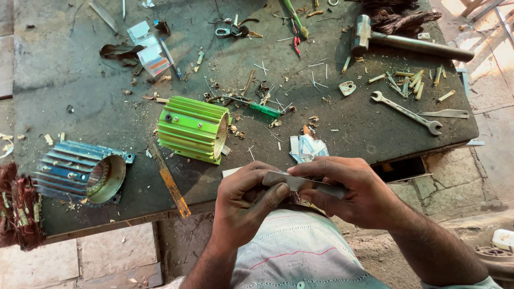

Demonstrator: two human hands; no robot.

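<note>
Dark, worn workbench (pixel 80 80), dusty and scratched, with a rusty front edge. Below and around, floor of pale stone slabs (pixel 455 182), cracked in places. Strong daylight at the top right corner, softer shade elsewhere.

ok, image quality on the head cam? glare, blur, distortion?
Head view: sharp on both hands, left hand and right hand, which hold a thin grey strip; strong wide-angle bending of the dark workbench edges; top right corner blown out by sunlight; mild sheen on the green finned housing; soft shade under the bench, no motion blur.
</note>
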